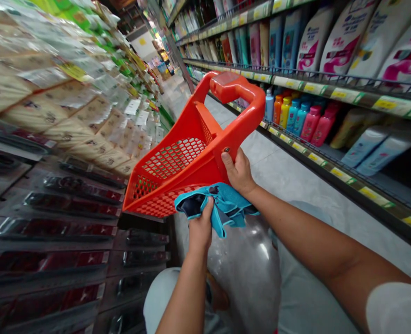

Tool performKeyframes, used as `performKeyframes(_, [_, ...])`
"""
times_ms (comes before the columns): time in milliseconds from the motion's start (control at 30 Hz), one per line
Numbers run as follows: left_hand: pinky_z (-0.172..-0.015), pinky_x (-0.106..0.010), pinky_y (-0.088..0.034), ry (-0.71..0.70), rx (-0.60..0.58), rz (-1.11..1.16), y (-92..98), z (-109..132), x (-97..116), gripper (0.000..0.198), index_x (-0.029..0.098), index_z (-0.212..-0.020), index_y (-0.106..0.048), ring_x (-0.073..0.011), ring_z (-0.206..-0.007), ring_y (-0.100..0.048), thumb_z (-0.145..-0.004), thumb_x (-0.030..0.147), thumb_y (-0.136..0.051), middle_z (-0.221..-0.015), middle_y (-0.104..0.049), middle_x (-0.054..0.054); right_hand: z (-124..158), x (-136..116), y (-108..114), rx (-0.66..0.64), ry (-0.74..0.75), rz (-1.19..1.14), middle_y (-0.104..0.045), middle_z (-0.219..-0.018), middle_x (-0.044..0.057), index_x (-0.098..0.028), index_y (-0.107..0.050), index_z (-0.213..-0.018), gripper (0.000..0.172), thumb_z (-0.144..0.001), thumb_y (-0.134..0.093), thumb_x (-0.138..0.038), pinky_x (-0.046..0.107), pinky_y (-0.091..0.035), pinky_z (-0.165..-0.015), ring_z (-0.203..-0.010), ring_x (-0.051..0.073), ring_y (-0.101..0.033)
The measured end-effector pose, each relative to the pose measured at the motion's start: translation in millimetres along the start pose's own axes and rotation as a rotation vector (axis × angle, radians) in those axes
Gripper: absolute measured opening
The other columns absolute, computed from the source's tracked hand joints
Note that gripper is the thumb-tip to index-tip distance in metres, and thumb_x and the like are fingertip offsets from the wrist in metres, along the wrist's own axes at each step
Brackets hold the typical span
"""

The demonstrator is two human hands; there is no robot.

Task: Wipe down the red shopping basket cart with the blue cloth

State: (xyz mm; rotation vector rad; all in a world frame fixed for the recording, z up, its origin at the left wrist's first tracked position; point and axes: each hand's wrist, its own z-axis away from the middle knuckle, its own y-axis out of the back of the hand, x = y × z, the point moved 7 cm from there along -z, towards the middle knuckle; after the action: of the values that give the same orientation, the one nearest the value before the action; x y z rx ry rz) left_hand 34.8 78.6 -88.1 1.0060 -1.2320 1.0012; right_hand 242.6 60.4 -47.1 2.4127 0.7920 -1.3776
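Firm closed grip by the left hand (201,227) on a teal cloth (226,208); fingers of the right hand (239,172) wrapped around the side bar of an orange plastic shopping basket (177,157) — tilted, in front of the body, between aisle shelves (330,81).

Left of the orange plastic shopping basket (177,171), the packets (62,116) on the shelves smear into blur, their print unreadable (the tags among them too). Right of the basket, the white pouches (407,51) run off the top edge, and the small bottles (304,118) carry labels too tiny to read. Below it, the left hand (201,225) hides part of the blue cloth (222,208), so its shape cannot be told.
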Motion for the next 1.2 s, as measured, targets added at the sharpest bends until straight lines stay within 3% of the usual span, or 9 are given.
performKeyframes(133, [-0.112,-0.046,-0.049,0.133,-0.126,0.193,4.6,-1.9,-5.5,0.066,0.019,-0.12,-0.066,-0.0283,-0.12,-0.067,-0.067,0.051,-0.087,-0.124,-0.073,-0.009,6.6,-9.7,11.5,0.059,-0.032,0.026,-0.062,-0.095,0.004,-0.024,-0.05,-0.104,0.046,-0.092,-0.05,-0.069,0.036,-0.052,-0.084,-0.089,0.021,-0.06])
performKeyframes(233, [-0.112,-0.046,-0.05,0.194,-0.149,0.198,18.4,-6.3,-16.4,0.065,0.018,-0.113,-0.069,-0.0288,-0.115,-0.07,-0.062,0.053,-0.09,-0.113,-0.076,-0.008,20.6,-37.4,38.0,0.237,0.096,0.061,-0.053,-0.095,0.003,-0.026,-0.045,-0.096,0.039,-0.089,-0.061,-0.06,0.037,-0.05,-0.085,-0.089,0.019,-0.055])
performKeyframes(300, [-0.111,-0.047,-0.05,0.238,-0.161,0.228,26.2,-7.3,-26.3,0.065,0.018,-0.11,-0.07,-0.0296,-0.116,-0.069,-0.062,0.057,-0.089,-0.108,-0.077,-0.008,34.7,-56.9,42.4,0.191,0.208,0.046,-0.053,-0.095,0.004,-0.026,-0.045,-0.093,0.035,-0.088,-0.066,-0.054,0.04,-0.05,-0.089,-0.094,0.021,-0.056])
performKeyframes(400, [-0.11,-0.046,-0.051,0.323,-0.236,0.289,27.7,-3.0,-36.8,0.063,0.018,-0.105,-0.071,-0.0303,-0.119,-0.067,-0.064,0.063,-0.085,-0.106,-0.078,-0.009,58.8,-58.9,13.6,-0.238,0.157,0.048,-0.061,-0.1,0.006,-0.025,-0.054,-0.1,0.036,-0.084,-0.072,-0.052,0.042,-0.051,-0.094,-0.1,0.023,-0.061])
performKeyframes(533, [-0.106,-0.044,-0.054,0.417,-0.361,0.366,27.0,1.7,-35.5,0.061,0.019,-0.104,-0.072,-0.0302,-0.117,-0.068,-0.067,0.067,-0.081,-0.104,-0.078,-0.009,99.1,-15.5,-31.2,-0.854,-0.292,-0.015,-0.069,-0.115,0.008,-0.021,-0.06,-0.122,0.063,-0.07,-0.084,-0.049,0.037,-0.055,-0.09,-0.102,0.023,-0.067])
performKeyframes(700, [-0.089,-0.041,-0.061,0.471,-0.223,0.362,59.7,-16.0,-45.6,0.049,0.017,-0.105,-0.068,-0.0244,-0.094,-0.074,-0.078,0.057,-0.077,-0.101,-0.076,-0.011,114.6,17.5,-37.2,-1.203,-0.71,-0.028,-0.07,-0.079,0.001,-0.017,-0.068,-0.087,0.034,-0.077,-0.074,-0.049,0.027,-0.052,-0.065,-0.071,0.016,-0.065])
performKeyframes(833, [-0.102,-0.045,-0.053,0.156,0.003,0.029,91.1,-23.8,-36.4,0.049,0.021,-0.123,-0.062,-0.0235,-0.115,-0.067,-0.083,0.047,-0.073,-0.129,-0.067,-0.013,113.6,18.5,-36.5,-1.169,-0.72,0.016,-0.069,-0.075,-0.001,-0.018,-0.069,-0.083,0.033,-0.078,-0.075,-0.05,0.024,-0.049,-0.061,-0.067,0.013,-0.061])
performKeyframes(1000, [-0.125,-0.05,-0.027,-0.247,-0.405,-0.28,53.3,7.8,-8.4,0.052,0.027,-0.13,-0.065,-0.0277,-0.147,-0.041,-0.082,0.041,-0.075,-0.152,-0.052,-0.011,144.5,9.5,-47.2,-1.26,-1.012,-0.247,-0.072,-0.076,-0.002,-0.017,-0.07,-0.092,0.041,-0.075,-0.08,-0.053,0.022,-0.051,-0.061,-0.063,0.01,-0.064])
performKeyframes(1200, [-0.128,-0.051,-0.018,-0.257,-0.452,-0.236,50.9,16.6,-1.5,0.042,0.029,-0.129,-0.068,-0.0269,-0.142,-0.049,-0.087,0.034,-0.069,-0.141,-0.064,-0.007,147.3,-7.5,-42.1,-1.448,-1.149,-0.474,-0.076,-0.089,0.002,-0.014,-0.068,-0.101,0.048,-0.063,-0.092,-0.031,0.025,-0.058,-0.076,-0.077,0.013,-0.073])
